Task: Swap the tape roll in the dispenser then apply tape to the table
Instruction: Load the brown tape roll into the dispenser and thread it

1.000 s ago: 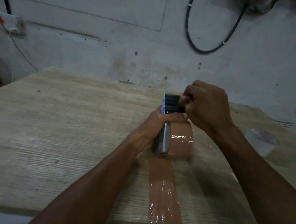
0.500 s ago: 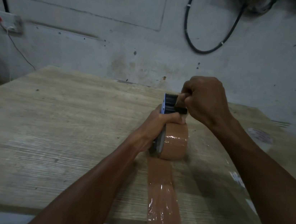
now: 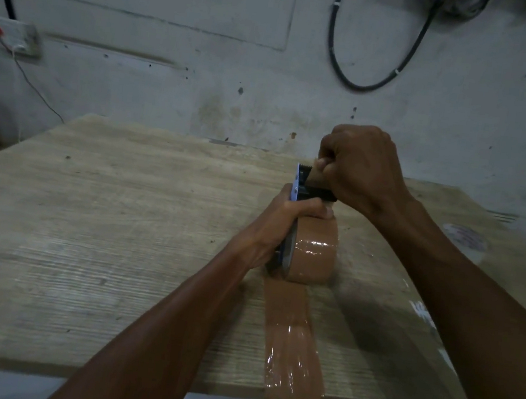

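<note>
Tape [image 3: 294,344] lies stuck in a brown strip on the table [image 3: 100,228]. The left hand [image 3: 285,225] grips the dispenser [image 3: 303,188] with its brown roll [image 3: 314,256]. The right hand [image 3: 359,165] pinches the tape end at the blade.

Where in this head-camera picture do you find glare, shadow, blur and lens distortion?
In the head view: glare streaks the brown tape strip near the table's front edge and the brown roll; the right forearm's shadow darkens the wood beside the strip; the clear roll at far right is soft and dim; the table's edges bow, a wide-angle effect; overall lighting is low.
</note>
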Motion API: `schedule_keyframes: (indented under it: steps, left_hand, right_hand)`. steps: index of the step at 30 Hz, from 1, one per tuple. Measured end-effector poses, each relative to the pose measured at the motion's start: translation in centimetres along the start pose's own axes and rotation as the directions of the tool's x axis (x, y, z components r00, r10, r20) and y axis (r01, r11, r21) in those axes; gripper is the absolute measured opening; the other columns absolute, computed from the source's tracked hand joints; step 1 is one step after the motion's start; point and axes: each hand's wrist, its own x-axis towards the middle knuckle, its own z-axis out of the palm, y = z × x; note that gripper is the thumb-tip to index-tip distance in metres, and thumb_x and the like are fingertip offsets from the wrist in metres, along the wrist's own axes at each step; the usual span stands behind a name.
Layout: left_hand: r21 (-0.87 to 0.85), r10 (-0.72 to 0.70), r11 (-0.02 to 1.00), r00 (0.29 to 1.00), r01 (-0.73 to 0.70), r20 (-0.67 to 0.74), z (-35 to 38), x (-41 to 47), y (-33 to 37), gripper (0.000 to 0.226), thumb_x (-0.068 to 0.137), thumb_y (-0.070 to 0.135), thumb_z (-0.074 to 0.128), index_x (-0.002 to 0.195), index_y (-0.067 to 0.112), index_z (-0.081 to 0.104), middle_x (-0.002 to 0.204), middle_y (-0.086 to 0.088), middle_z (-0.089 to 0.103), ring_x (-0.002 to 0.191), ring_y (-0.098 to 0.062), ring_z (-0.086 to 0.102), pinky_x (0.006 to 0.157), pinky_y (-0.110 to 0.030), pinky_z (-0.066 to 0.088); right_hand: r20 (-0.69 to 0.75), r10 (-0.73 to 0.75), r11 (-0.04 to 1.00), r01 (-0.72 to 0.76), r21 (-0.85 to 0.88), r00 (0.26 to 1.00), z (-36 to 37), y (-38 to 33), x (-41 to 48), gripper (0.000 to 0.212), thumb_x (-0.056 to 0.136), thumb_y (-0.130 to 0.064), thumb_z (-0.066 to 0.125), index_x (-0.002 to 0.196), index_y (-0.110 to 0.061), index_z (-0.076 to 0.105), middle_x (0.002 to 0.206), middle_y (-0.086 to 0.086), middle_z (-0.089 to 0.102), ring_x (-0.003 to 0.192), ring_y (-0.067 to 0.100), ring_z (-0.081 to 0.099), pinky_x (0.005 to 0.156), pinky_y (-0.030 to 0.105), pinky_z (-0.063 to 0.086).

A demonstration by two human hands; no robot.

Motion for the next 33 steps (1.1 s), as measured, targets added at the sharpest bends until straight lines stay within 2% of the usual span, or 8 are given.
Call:
schedule_keyframes:
  steps: [5, 8, 11, 14, 19, 23, 28, 33]
  left_hand:
    - [-0.002, -0.005, 1.0, 1.0, 0.005, 0.008, -0.1, 0.0, 0.1, 0.061, 0.072, 0.029, 0.071, 0.127, 0.015, 0.049, 0.106, -0.02, 0.062, 0.089, -0.033, 0.063, 0.088, -0.056, 0.053]
    - [0.037, -0.005, 0.999, 1.0, 0.005, 0.007, -0.1, -0.2, 0.3, 0.059, 0.075, 0.03, 0.069, 0.128, 0.014, 0.049, 0.103, -0.015, 0.063, 0.085, -0.026, 0.064, 0.079, -0.046, 0.055]
    - [0.069, -0.011, 0.998, 1.0, 0.011, -0.005, 0.0, -0.2, 0.3, 0.064, 0.074, 0.033, 0.068, 0.131, 0.014, 0.047, 0.102, -0.012, 0.063, 0.082, -0.022, 0.065, 0.073, -0.039, 0.054]
    - [0.051, -0.022, 0.998, 1.0, 0.022, -0.002, 0.0, -0.1, 0.1, 0.072, 0.069, 0.037, 0.073, 0.133, 0.016, 0.047, 0.105, -0.013, 0.063, 0.084, -0.024, 0.066, 0.08, -0.044, 0.056]
    - [0.0, -0.038, 0.999, 0.999, 0.038, -0.024, -0.1, 0.0, 0.2, 0.068, 0.071, 0.033, 0.072, 0.132, 0.016, 0.047, 0.106, -0.012, 0.063, 0.087, -0.024, 0.065, 0.084, -0.046, 0.055]
    - [-0.004, -0.024, 1.0, 1.0, 0.024, -0.006, -0.1, 0.0, 0.2, 0.065, 0.074, 0.031, 0.073, 0.131, 0.015, 0.048, 0.103, -0.011, 0.063, 0.083, -0.021, 0.066, 0.077, -0.041, 0.056]
    - [-0.014, -0.02, 1.0, 1.0, 0.02, -0.006, 0.0, 0.1, 0.3, 0.067, 0.071, 0.03, 0.073, 0.131, 0.016, 0.048, 0.1, -0.008, 0.065, 0.079, -0.018, 0.067, 0.073, -0.037, 0.056]
    - [-0.044, -0.026, 0.999, 1.0, 0.026, -0.004, -0.1, 0.0, 0.3, 0.068, 0.07, 0.03, 0.073, 0.131, 0.018, 0.048, 0.101, -0.007, 0.065, 0.082, -0.018, 0.067, 0.077, -0.039, 0.056]
  right_hand:
    - [0.033, -0.024, 1.0, 0.024, 0.0, 0.999, 0.0, 0.0, 0.6, 0.024, 0.075, -0.015, 0.055, 0.074, -0.001, 0.075, 0.071, 0.012, 0.068, 0.062, 0.031, 0.062, 0.066, 0.046, 0.058]
    - [0.045, -0.053, 0.999, 0.053, -0.007, 0.998, -0.1, -0.2, 0.8, 0.028, 0.073, -0.019, 0.052, 0.071, -0.001, 0.073, 0.068, 0.012, 0.066, 0.059, 0.03, 0.061, 0.065, 0.046, 0.058]
    - [0.057, -0.069, 0.998, 0.07, -0.009, 0.996, -0.1, -0.2, 1.1, 0.026, 0.074, -0.018, 0.054, 0.073, -0.002, 0.073, 0.068, 0.012, 0.066, 0.06, 0.03, 0.061, 0.067, 0.047, 0.058]
    - [0.036, -0.057, 0.998, 0.057, 0.01, 0.998, -0.2, 0.2, 1.1, 0.023, 0.074, -0.016, 0.057, 0.076, -0.003, 0.076, 0.071, 0.011, 0.069, 0.062, 0.028, 0.063, 0.067, 0.046, 0.058]
    - [0.076, -0.081, 0.995, 0.077, 0.058, 0.994, -0.8, 0.9, 1.3, 0.009, 0.078, -0.007, 0.069, 0.081, -0.006, 0.078, 0.075, 0.008, 0.071, 0.063, 0.014, 0.054, 0.066, 0.036, 0.056]
    - [0.101, -0.057, 0.992, 0.045, 0.116, 0.993, -1.0, 1.5, 1.4, 0.008, 0.078, -0.004, 0.073, 0.083, -0.005, 0.079, 0.076, 0.008, 0.074, 0.064, 0.011, 0.058, 0.068, 0.036, 0.058]
    - [0.113, -0.09, 0.993, 0.08, 0.089, 0.99, -1.3, 1.3, 1.5, 0.007, 0.081, -0.008, 0.074, 0.085, -0.006, 0.079, 0.078, 0.007, 0.074, 0.064, 0.01, 0.057, 0.067, 0.031, 0.055]
    - [0.115, -0.063, 0.994, 0.052, 0.095, 0.991, -1.6, 1.4, 1.0, 0.006, 0.08, -0.009, 0.076, 0.085, -0.009, 0.079, 0.075, -0.001, 0.07, 0.065, 0.01, 0.061, 0.068, 0.039, 0.059]
